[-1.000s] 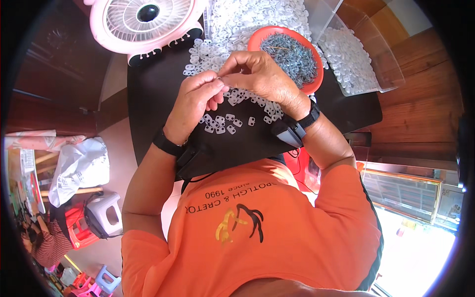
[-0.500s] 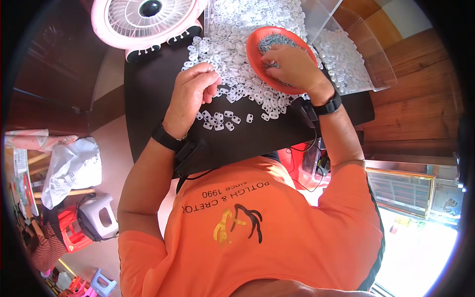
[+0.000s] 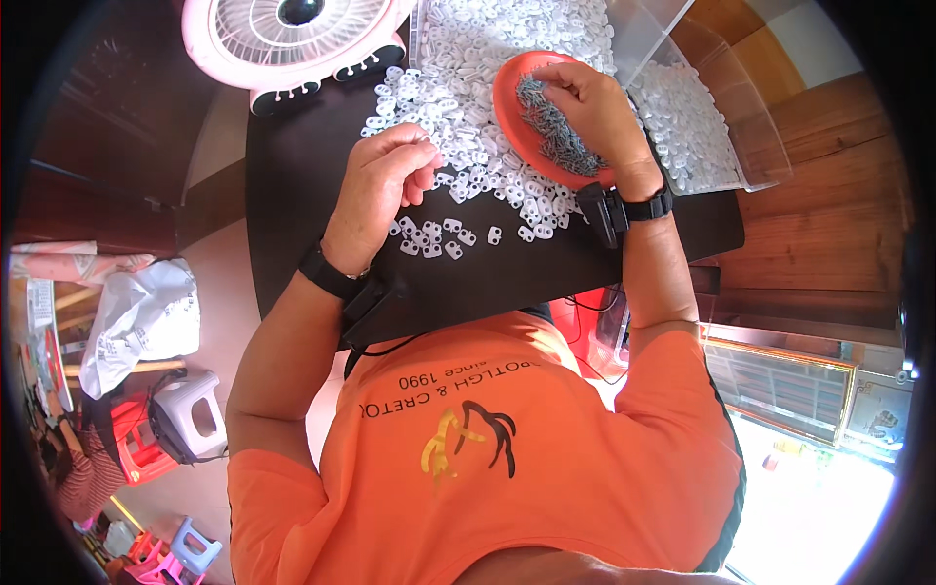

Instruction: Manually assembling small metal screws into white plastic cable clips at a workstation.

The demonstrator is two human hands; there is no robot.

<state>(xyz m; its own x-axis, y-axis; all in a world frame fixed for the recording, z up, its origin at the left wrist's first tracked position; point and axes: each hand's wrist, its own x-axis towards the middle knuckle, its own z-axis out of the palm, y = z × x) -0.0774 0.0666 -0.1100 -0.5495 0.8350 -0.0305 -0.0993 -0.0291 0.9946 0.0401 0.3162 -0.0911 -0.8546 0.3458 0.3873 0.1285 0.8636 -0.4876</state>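
My left hand (image 3: 390, 174) is closed over the near left edge of the loose white plastic pieces, thumb against the curled fingers; whatever it pinches is too small to make out. These white pieces (image 3: 478, 132) are small ovals with two holes, heaped on the dark table. My right hand (image 3: 597, 112) reaches over an orange-red plate (image 3: 514, 119), fingertips drawn together at its far side. Grey screws (image 3: 558, 132) lie piled in the plate beside and under that hand. Whether a screw sits between those fingertips is hidden.
A pink and white fan (image 3: 297, 44) stands at the table's far left. Clear plastic bins of white pieces, one a side bin (image 3: 682, 127), are at the back and right. Several pieces (image 3: 429, 237) lie scattered toward the front of the dark table (image 3: 468, 283).
My right hand has lifted from the middle of the screw pile and moved to the plate's far side, uncovering more screws. The left hand stays nearly in place.
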